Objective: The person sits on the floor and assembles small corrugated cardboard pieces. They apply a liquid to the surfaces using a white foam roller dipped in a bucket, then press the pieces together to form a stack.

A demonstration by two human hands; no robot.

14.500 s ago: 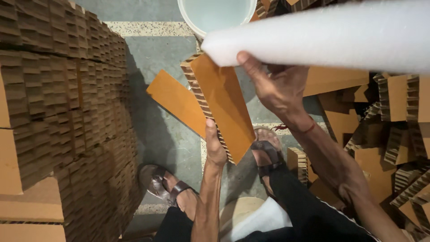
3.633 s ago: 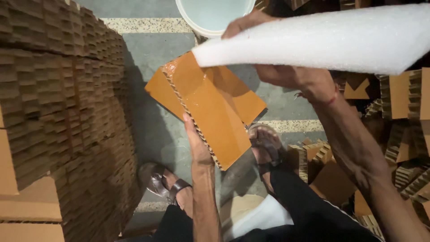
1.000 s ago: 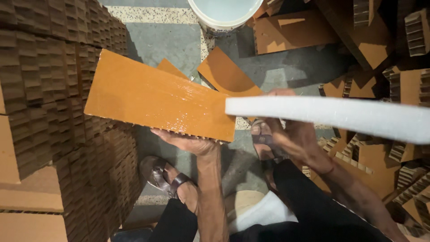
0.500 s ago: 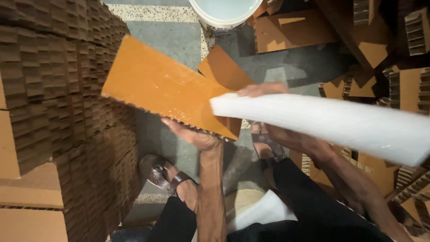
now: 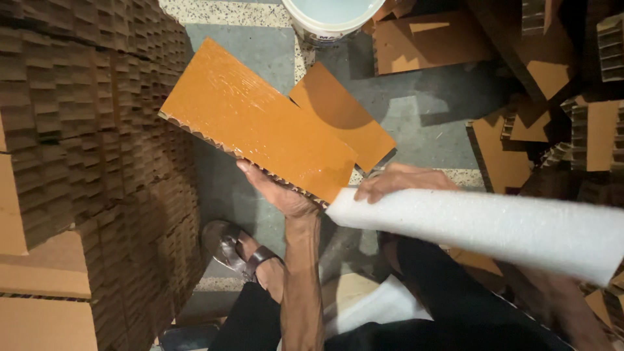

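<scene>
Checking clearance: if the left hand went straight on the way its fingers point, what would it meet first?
The left hand points up-left under the glossy board; beyond lies the cardboard stack, probably first, though depth is unclear.

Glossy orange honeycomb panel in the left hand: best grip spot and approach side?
Judging by its pose, grip the orange panel by its dry corrugated edge, from below, as the left hand does now. The top face looks wet and glossy, so keep fingers off it. The right hand is occupied with the white foam sheet.
</scene>
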